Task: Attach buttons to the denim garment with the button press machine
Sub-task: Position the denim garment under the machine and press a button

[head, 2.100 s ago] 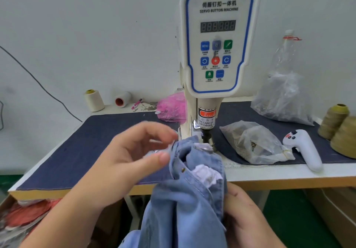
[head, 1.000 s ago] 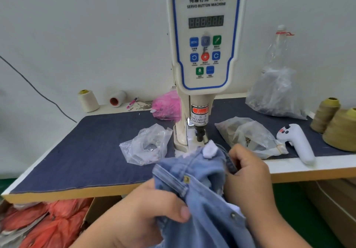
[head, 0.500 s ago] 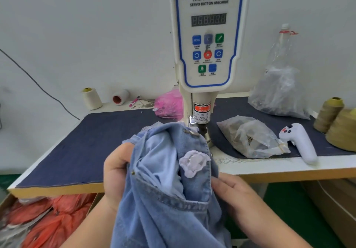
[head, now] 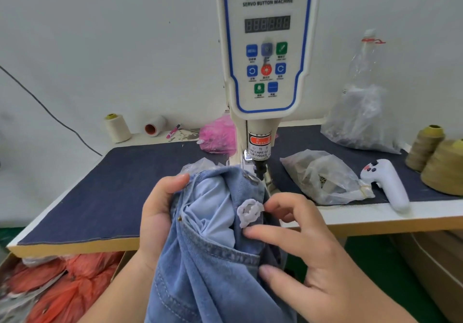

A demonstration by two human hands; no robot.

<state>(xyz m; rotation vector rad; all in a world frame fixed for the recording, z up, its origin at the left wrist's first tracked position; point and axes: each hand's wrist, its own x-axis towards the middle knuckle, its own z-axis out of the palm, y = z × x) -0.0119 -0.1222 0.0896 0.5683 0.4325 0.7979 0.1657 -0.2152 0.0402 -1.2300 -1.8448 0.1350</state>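
Note:
A light blue denim garment [head: 208, 260] is bunched up in front of the white servo button machine [head: 265, 54]. My left hand [head: 156, 217] grips the garment's left edge, thumb on top. Fingers spread, my right hand [head: 298, 252] touches the denim on its right side, beside a white frayed patch [head: 250, 211]. A metal button [head: 250, 177] shows on the garment's top edge, just left of the machine's black press head [head: 259, 166]. A small brass rivet [head: 179, 219] sits near my left thumb.
On the dark blue table mat [head: 120, 192] lie clear bags of parts [head: 323, 176], a white handheld controller [head: 387, 184], a pink bag [head: 219, 134], thread cones at the right [head: 443, 164] and back left [head: 117, 128]. Orange bags [head: 62, 287] fill a box under the table.
The garment was turned and lifted toward the press head. My left hand moved from the front of the denim to its left edge; my right hand came off its grip and spread its fingers.

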